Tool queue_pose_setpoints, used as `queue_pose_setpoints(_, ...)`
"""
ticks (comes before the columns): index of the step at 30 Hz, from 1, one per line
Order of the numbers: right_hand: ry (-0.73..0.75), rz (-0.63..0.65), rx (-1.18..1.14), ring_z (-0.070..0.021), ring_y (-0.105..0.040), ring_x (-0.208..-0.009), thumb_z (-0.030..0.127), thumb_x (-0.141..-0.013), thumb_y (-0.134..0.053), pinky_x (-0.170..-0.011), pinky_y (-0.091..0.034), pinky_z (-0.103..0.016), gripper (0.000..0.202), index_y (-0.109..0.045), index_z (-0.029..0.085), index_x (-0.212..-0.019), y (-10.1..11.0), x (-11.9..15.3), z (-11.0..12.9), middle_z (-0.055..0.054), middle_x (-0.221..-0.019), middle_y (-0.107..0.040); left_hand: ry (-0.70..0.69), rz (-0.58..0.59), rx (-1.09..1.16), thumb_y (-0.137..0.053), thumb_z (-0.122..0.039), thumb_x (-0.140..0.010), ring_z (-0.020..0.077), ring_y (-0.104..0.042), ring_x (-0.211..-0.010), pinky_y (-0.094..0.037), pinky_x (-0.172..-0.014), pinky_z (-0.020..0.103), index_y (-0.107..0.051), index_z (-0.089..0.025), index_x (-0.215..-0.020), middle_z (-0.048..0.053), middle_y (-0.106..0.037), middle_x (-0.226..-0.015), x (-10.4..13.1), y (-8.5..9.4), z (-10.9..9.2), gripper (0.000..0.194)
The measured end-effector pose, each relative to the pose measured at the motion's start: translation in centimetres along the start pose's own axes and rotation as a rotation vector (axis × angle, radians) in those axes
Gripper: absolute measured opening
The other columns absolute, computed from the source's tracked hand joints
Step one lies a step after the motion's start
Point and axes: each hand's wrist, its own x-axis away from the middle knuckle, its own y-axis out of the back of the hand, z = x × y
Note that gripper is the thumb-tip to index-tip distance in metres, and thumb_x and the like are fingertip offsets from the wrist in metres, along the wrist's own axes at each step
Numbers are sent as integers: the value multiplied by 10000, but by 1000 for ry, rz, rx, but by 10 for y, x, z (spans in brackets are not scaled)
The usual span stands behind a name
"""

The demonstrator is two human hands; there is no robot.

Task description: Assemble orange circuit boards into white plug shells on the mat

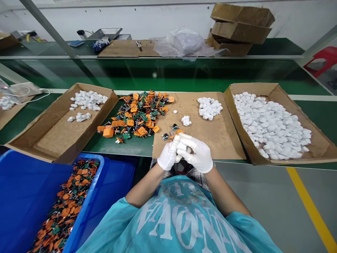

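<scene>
My left hand [168, 154] and my right hand [197, 151], both in white gloves, meet over the near edge of the cardboard sheet. Their fingers are closed together around a small white plastic part [181, 146], whose outline is hard to tell from the gloves. Just beyond the fingertips lie a few loose circuit boards [165, 136] with orange pieces [180, 131]. A little farther off sit a small cluster of white parts [186, 121] and one single white piece [175, 111]. To the right is a larger pile of white parts [210, 108].
Orange-and-green circuit assemblies [142, 114] are heaped left of the cardboard sheet [223, 140]. Cardboard trays holding white parts flank the work area, one left [50, 144] and one right [326, 144]. A blue bin [98, 168] of assemblies stands lower left. Boxes [240, 31] and plastic bags [184, 42] lie behind.
</scene>
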Motion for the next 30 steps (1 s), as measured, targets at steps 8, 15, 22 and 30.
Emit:
queue_pose_setpoints(8, 0, 56, -15, -226, -660, -1097, 402, -842, -655, -938, -553, -355, 374, -618, 237, -1175, 0, 0, -4, -73, -1209, -679, 118, 245, 95, -518, -786, -682, 46, -243, -315, -189, -366, 210, -670, -101, -746, -79, -323, -336, 0, 6, -17, 705)
queue_pose_setpoints(15, -81, 28, -12, -203, -711, -954, 372, -828, -670, -857, -572, -314, 294, -649, 253, -1097, -4, 1, -2, -43, -1077, -736, 175, 332, 38, -650, -682, -632, 38, -253, -296, -134, -359, 208, -669, -84, -707, -78, -335, -318, -3, 12, -33, 603)
queue_pose_setpoints(22, -264, 203, -270, -222, -688, -1006, 436, -731, -749, -892, -551, -348, 426, -636, 220, -1080, 3, -3, -3, -64, -1086, -723, 200, 406, -76, -626, -670, -676, 53, -279, -303, -165, -364, 220, -637, -121, -615, -55, -351, -300, -8, 25, -27, 552)
queue_pose_setpoints(30, -442, 127, -523, -175, -702, -797, 507, -758, -717, -704, -566, -286, 383, -653, 189, -961, 3, -1, -6, -58, -893, -736, 243, 515, 6, -500, -763, -718, 49, -260, -263, -135, -313, 220, -600, -126, -591, -7, -465, -337, 1, 28, -23, 658)
